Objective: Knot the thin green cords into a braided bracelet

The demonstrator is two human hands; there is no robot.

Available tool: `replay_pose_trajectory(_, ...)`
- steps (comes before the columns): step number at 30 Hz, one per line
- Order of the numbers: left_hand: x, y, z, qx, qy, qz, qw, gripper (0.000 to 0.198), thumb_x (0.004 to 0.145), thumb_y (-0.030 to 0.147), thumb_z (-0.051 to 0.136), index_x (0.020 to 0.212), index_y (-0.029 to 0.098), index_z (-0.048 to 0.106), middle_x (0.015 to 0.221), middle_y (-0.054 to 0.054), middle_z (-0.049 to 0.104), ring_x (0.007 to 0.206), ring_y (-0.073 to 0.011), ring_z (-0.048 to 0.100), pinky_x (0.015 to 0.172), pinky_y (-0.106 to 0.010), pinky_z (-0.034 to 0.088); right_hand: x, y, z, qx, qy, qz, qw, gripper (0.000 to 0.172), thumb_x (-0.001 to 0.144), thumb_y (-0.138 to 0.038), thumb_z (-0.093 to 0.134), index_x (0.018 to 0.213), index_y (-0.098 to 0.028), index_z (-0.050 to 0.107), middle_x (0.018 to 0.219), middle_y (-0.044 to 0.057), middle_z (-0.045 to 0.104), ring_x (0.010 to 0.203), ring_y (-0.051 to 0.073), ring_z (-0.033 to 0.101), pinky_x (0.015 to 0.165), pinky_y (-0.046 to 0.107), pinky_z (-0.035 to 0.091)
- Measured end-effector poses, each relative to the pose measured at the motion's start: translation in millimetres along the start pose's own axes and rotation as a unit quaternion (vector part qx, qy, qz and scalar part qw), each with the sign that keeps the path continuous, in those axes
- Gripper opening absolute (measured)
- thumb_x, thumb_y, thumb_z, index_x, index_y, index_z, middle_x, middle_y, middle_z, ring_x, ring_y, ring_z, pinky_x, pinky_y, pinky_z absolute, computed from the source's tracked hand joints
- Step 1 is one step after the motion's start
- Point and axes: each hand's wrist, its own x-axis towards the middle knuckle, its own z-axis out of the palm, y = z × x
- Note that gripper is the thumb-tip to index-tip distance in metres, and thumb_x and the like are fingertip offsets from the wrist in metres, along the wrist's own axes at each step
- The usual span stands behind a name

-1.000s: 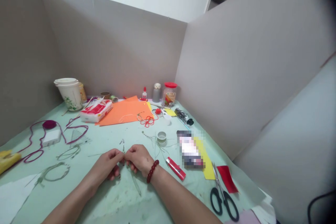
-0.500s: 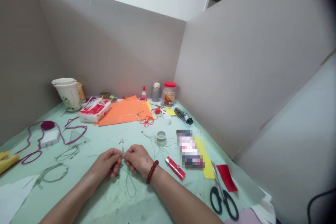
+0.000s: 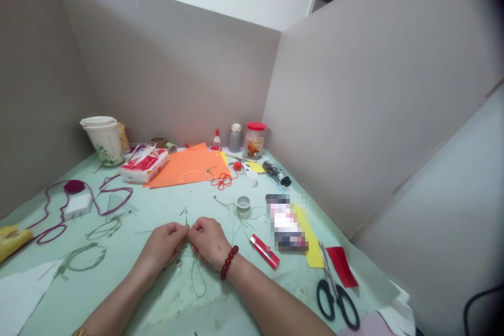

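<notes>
On my far left a yellow object [image 3: 14, 241] lies at the edge of view, with a white sheet [image 3: 23, 294] nearer the camera. Then I have purple cord [image 3: 74, 186] trailing around a white block [image 3: 79, 206], and a ring of green braid [image 3: 70, 261] nearer me on the surface [image 3: 149, 315]. A lidded white cup [image 3: 103, 142] stands farther back, a red-and-white packet [image 3: 145, 165] to its right.

In the middle, my left hand [image 3: 166, 245] has its thumb and finger pinched together, the grip closed on thin green cord [image 3: 186, 221]. The cord sits between both sets of fingertips, a short end rising above them and a loop lying below. My right hand [image 3: 208, 241] is just beside, its grip also pinched at the cord; its curled lower fingers are mostly hidden from me.

Right of that I see a spool [image 3: 243, 206], a red lighter [image 3: 264, 251], a pixelated phone-like object [image 3: 285, 224], a yellow strip [image 3: 314, 256], black-handled scissors [image 3: 340, 304] and a red piece [image 3: 342, 266].
</notes>
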Motion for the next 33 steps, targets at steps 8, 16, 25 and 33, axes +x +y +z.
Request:
replay_pose_trajectory(8,-4,2,-1.3,-0.074,-0.02,0.001,0.997,0.027,0.068,0.04,0.055,0.058,0.018,0.043,0.04,0.009,0.035,0.03,-0.0033,0.027,0.032,-0.016,0.016,-22,-4,-9,-0.03,-0.04,0.003,0.999,0.008,0.074,-0.016,0.045,0.067,-0.016,0.049,0.049,-0.006,0.052,0.032,0.004,0.038,0.035,0.016,0.027)
replay_pose_trajectory(16,-5,-3,-4.2,-0.085,-0.057,-0.005,0.995,0.024,0.071,0.036,0.053,0.076,0.013,0.059,0.046,0.007,0.043,0.031,-0.0032,0.03,0.032,-0.017,0.02,-42,-2,-9,-0.09,-0.007,-0.05,0.995,0.013,0.073,-0.015,0.044,0.062,-0.017,0.05,0.05,-0.003,0.052,0.042,0.007,0.04,0.043,0.018,0.028)
replay_pose_trajectory(25,-6,1,-3.6,-0.063,-0.039,0.001,0.997,0.018,0.07,0.034,0.053,0.068,0.015,0.052,0.045,0.008,0.04,0.03,-0.0028,0.027,0.031,-0.018,0.016,-64,6,-27,-0.159,0.041,-0.069,0.984,0.013,0.071,-0.016,0.045,0.06,-0.017,0.05,0.054,-0.002,0.05,0.053,0.01,0.042,0.049,0.02,0.027)
replay_pose_trajectory(33,-5,0,-4.5,-0.052,-0.043,-0.003,0.998,0.019,0.07,0.035,0.052,0.068,0.016,0.051,0.046,0.009,0.039,0.031,-0.0026,0.027,0.032,-0.017,0.016,-105,20,-66,-0.215,0.144,-0.126,0.958,0.015,0.079,-0.021,0.045,0.081,-0.018,0.06,0.083,0.003,0.062,0.064,0.012,0.053,0.062,0.023,0.04)
